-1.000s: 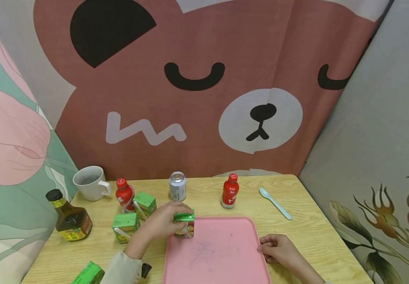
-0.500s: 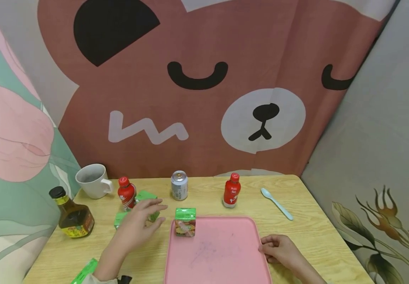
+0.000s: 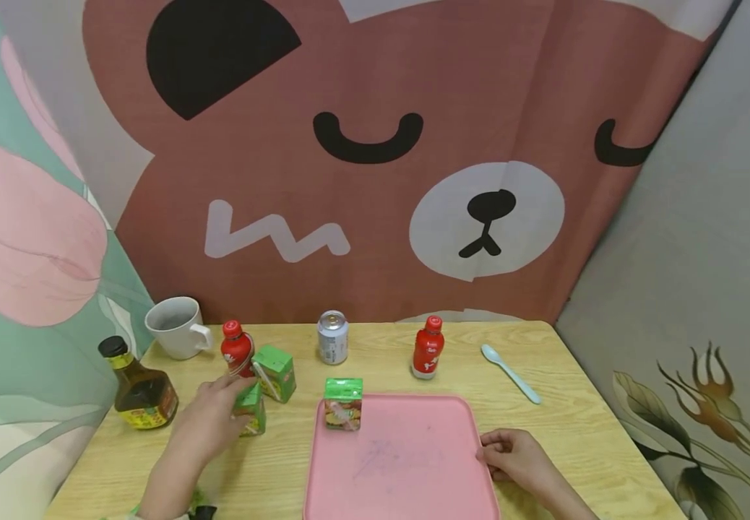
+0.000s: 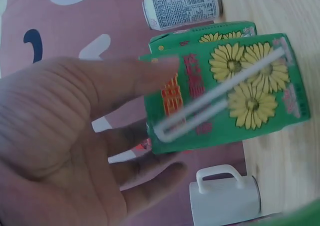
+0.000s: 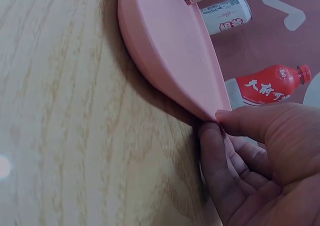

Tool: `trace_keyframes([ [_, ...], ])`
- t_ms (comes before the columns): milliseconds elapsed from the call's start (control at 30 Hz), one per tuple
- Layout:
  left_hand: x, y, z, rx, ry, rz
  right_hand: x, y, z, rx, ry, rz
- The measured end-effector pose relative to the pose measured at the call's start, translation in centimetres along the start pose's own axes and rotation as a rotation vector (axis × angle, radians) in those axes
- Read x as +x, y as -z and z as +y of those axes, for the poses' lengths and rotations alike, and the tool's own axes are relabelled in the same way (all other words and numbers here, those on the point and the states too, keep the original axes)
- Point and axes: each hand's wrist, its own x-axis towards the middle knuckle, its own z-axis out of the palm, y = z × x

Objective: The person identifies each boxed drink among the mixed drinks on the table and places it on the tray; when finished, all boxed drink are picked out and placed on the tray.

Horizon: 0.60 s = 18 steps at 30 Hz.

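Note:
My left hand point(image 3: 209, 419) reaches around a green drink carton point(image 3: 253, 412). In the left wrist view its thumb lies blurred across the carton's front, and the spread fingers run behind it. Yellow flowers and a white straw point(image 4: 200, 113) show on that side. A second green carton point(image 3: 274, 373) stands just behind. Another carton point(image 3: 343, 404) stands on the far left corner of the pink tray point(image 3: 407, 462). My right hand point(image 3: 511, 455) pinches the tray's right rim between thumb and fingers.
Behind the tray stand a silver can point(image 3: 333, 338) and a red bottle point(image 3: 428, 348), with a pale blue spoon point(image 3: 510, 373) to their right. At left are a grey mug point(image 3: 176, 328), another red bottle point(image 3: 236, 349) and a dark sauce bottle point(image 3: 141, 393).
My left hand has let go of the carton on the tray's corner and moved left to another carton. The right hand has stayed at the tray rim.

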Motion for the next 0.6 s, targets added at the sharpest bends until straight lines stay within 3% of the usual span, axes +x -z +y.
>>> trace_keyframes([
  [267, -0.8, 0.0, -0.1, 0.01, 0.07, 0.0, 0.1, 0.0, 0.3, -0.006, 0.004, -0.001],
  [600, -1.6, -1.5, 0.5, -0.15, 0.088, 0.027, 0.0, 0.1, 0.0, -0.002, -0.004, -0.01],
])
